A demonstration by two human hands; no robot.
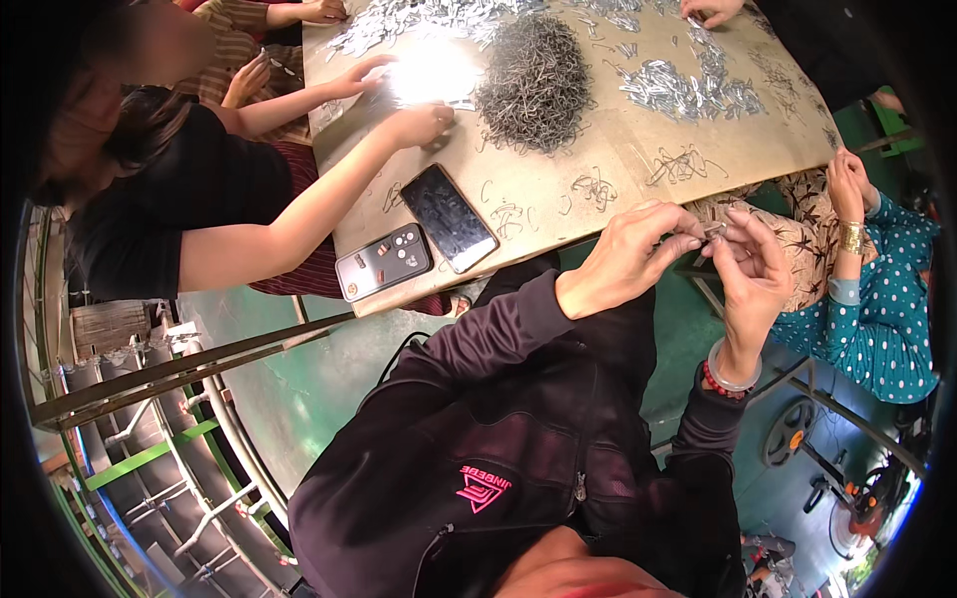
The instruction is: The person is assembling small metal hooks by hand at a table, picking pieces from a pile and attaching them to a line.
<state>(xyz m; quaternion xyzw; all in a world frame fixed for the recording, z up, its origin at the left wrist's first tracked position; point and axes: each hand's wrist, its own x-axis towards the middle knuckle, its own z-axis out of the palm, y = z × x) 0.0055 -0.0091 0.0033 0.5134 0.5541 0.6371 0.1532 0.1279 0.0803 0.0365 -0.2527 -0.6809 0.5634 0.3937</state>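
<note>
Left hand (pixel 623 261) and right hand (pixel 750 267) meet just off the near edge of the table (pixel 558 204), fingers of both curled and pinched together on one small metal piece (pixel 714 230) (its shape is too small to tell). Farther onto the table lie a heap of wire clips (pixel 533 85), two phones (pixel 419 244), and co-workers' hands.

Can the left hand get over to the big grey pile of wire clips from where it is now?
Probably yes. The left hand is pinching a small metal piece together with the right hand just off the table edge. Only scattered clips lie between it and the wire pile; it would have to let go first.
</note>
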